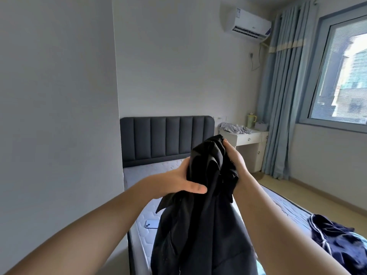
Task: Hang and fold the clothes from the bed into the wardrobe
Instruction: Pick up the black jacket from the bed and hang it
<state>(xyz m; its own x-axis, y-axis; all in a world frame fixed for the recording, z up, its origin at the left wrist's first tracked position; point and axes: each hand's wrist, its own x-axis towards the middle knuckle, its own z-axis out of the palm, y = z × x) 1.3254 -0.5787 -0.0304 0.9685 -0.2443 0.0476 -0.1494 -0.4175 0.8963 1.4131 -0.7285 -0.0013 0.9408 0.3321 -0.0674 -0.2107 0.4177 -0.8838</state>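
Note:
A black garment (202,215) hangs bunched in front of me, above the bed (143,171). My left hand (182,181) grips its upper part from the left, thumb lying across the cloth. My right hand (233,155) holds the top of the bundle from the right, fingers curled round it. A dark navy garment with white stripes (337,241) lies crumpled on the mattress at the lower right. The wardrobe is not in view.
A phone (152,224) lies on the bare mattress near its left edge. A dark padded headboard (166,137) stands against the far wall. A white desk (248,139) with light cloth on it sits by blue curtains (282,96) and the window. A plain wall fills the left.

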